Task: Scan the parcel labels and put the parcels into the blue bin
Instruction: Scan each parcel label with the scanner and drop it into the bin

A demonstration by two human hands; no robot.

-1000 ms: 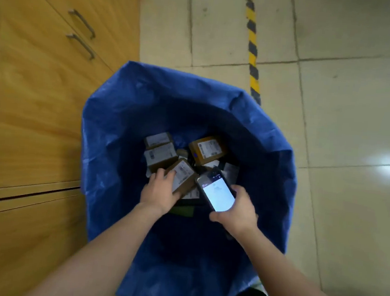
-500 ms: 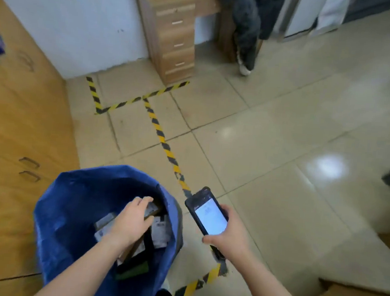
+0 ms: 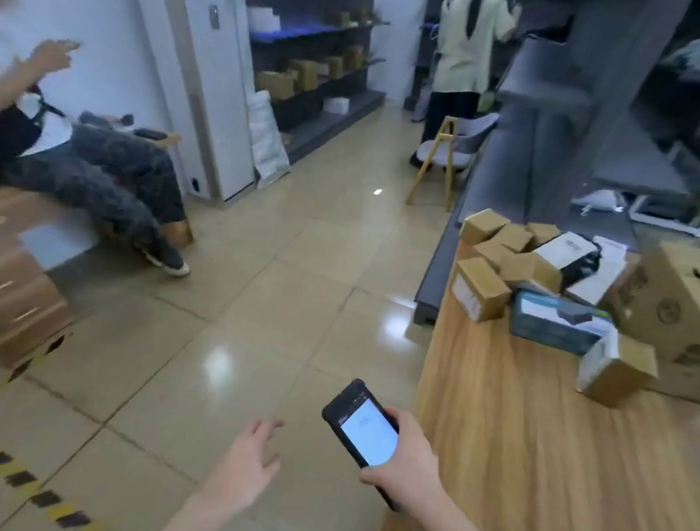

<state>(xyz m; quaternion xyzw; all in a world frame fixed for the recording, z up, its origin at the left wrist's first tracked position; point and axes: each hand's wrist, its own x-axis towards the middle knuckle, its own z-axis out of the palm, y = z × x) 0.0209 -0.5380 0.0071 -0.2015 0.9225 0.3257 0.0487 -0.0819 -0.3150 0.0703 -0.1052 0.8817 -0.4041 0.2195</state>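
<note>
Pale tiled floor (image 3: 294,302) fills the middle of the storeroom, with dark grey shelving (image 3: 564,114) along the right and the far wall. A strip of yellow-and-black tape (image 3: 12,477) crosses the near left corner. A wooden table (image 3: 554,473) runs up the right side. At far left a seated person (image 3: 73,165) rests on a low wooden unit, and a standing person (image 3: 464,51) faces the shelves at the back, behind a small chair (image 3: 451,151).

On the far end of the table stands a large cardboard box (image 3: 683,311). The parcels (image 3: 506,253), small brown boxes, lie heaped just beside it. The nearest parcel (image 3: 479,289) shows a white label on its side. A dark printed carton (image 3: 559,324) lies to the right of that one, and one more labelled parcel (image 3: 614,367) sits tilted against the big box.

The right hand (image 3: 407,461) grips a black handheld scanner (image 3: 363,429) just off the table's near left edge, its lit white screen facing up. Its fingers (image 3: 394,415) curl round the right side of the device and the thumb wraps over the lower edge.

The left hand (image 3: 250,464) hangs over the floor, left of the scanner and apart from it. It is palm inward, its fingers (image 3: 268,427) loosely spread and nearly straight. It holds nothing and touches nothing.
</note>
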